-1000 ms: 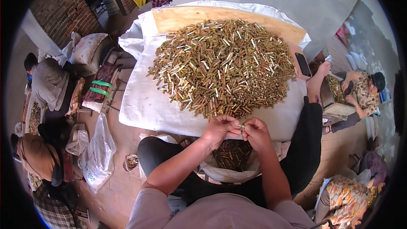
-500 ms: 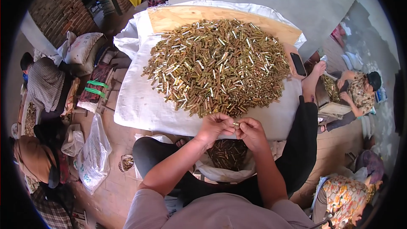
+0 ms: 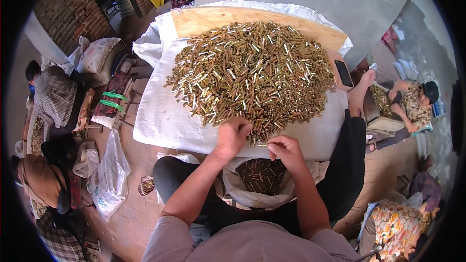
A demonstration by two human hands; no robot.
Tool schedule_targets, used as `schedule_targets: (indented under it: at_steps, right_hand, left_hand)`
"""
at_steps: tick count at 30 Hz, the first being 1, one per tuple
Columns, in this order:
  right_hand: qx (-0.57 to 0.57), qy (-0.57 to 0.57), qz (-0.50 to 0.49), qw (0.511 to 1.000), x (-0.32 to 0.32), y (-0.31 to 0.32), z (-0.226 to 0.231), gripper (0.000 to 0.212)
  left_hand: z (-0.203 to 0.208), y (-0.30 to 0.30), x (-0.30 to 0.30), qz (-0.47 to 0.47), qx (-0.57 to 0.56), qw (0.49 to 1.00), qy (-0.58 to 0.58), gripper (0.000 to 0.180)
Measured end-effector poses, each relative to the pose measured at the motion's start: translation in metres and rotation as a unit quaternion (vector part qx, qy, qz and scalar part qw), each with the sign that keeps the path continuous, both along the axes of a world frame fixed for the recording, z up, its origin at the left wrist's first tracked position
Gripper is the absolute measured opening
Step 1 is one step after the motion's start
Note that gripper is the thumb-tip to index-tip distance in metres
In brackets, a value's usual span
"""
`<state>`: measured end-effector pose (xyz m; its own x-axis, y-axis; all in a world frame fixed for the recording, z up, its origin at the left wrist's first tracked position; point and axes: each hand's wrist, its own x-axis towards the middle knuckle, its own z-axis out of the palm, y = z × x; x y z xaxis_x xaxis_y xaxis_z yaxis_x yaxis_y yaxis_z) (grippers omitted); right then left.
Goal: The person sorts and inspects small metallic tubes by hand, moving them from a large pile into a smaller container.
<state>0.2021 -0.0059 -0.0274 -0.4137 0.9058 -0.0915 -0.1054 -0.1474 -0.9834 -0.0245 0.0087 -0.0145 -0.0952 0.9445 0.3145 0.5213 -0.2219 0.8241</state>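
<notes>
The white-covered counter [image 3: 155,125] is left bare at its left side and near right corner. Its middle is filled by a pile [image 3: 257,73] of brass-coloured pieces, backed by a wooden board [image 3: 206,17]. The left hand [image 3: 234,137] is curled at the pile's near edge; whether anything is gripped cannot be told. By the right hand [image 3: 287,152], near the counter's edge, a slim piece [image 3: 261,145] is pinched, pointed leftward.

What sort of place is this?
Probably a small manual workshop: a large heap of brassy metal pieces on a white sheet, another person at the right beside a wooden tray of similar-looking pieces, and filled sacks at the left.
</notes>
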Motion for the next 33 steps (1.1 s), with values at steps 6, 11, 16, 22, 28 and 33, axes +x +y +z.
schedule_targets:
  at_steps: [6,11,16,22,28,33]
  right_hand:
    - [0.030,-0.158,0.170,0.972,-0.013,-0.014,0.017,0.013]
    - [0.160,-0.228,0.132,0.951,-0.006,-0.007,0.007,0.016]
    - [0.272,-0.321,-0.071,0.905,0.013,0.011,-0.008,0.007]
    - [0.320,-0.430,-0.176,0.826,0.010,0.025,-0.022,0.009]
    - [0.328,-0.444,-0.172,0.816,0.002,0.028,-0.028,0.007]
    - [0.366,-0.401,-0.154,0.826,0.003,0.028,-0.028,0.006]
  left_hand:
    - [-0.004,0.006,-0.022,0.019,-0.095,0.971,0.220,0.016]
    - [-0.020,0.009,-0.020,0.018,-0.140,0.946,0.291,0.016]
    - [-0.013,0.010,-0.029,0.007,-0.043,0.984,0.170,0.014]
    - [0.009,0.004,-0.020,-0.027,-0.100,0.992,0.068,0.013]
    - [0.000,0.001,-0.016,-0.067,-0.064,0.996,0.009,0.013]
    - [0.000,-0.002,-0.009,-0.100,-0.131,0.984,-0.071,0.013]
